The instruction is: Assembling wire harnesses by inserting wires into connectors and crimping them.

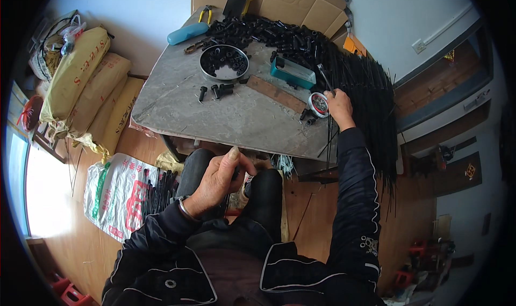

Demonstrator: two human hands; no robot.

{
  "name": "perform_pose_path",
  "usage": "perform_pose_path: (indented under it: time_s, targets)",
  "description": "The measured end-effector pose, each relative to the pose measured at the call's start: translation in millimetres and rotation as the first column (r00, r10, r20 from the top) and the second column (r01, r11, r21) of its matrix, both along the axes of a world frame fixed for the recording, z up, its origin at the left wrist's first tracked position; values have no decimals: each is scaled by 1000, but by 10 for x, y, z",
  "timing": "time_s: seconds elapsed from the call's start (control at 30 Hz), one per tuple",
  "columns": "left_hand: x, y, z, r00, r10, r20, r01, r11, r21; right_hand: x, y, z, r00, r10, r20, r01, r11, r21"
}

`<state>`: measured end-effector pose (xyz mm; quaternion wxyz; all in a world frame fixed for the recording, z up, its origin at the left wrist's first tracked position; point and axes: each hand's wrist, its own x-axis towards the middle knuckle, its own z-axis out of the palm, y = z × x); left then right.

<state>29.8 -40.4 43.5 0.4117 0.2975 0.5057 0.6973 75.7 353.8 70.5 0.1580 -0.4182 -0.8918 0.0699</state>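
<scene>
My left hand [217, 180] is raised above my lap, thumb up and fingers curled round. A bit of something dark shows inside it, mostly hidden. Out over the table's right side, my right hand [340, 108] has its fingers closed on a slim dark tool with a metal end [325, 77]. Just beside those fingers stands a small round tin [319, 106] with little metal pieces in it. Black cylindrical parts [307, 117] lie by the tin. A flat wooden strip [277, 95] and a teal box [293, 73] are to its left.
On the grey table [177, 99] are a round pan of black rings [224, 47], several black bolt-like parts [216, 90], a blue case [187, 33] and yellow-handled pliers [206, 13]. Long black strands [371, 102] drape over the right edge. Full sacks [80, 72] stand at left.
</scene>
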Motion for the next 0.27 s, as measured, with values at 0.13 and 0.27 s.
perform_pose_path:
  time_s: [0.13,0.27]
  targets:
    - [6,-7,-34,999,11,43,-13,999,32,-10,-100,68,998,-17,53,17,1000,-5]
    - [9,7,-48,997,1,76,-3,1000,22,-8,-109,110,997,-38,64,39,999,-25]
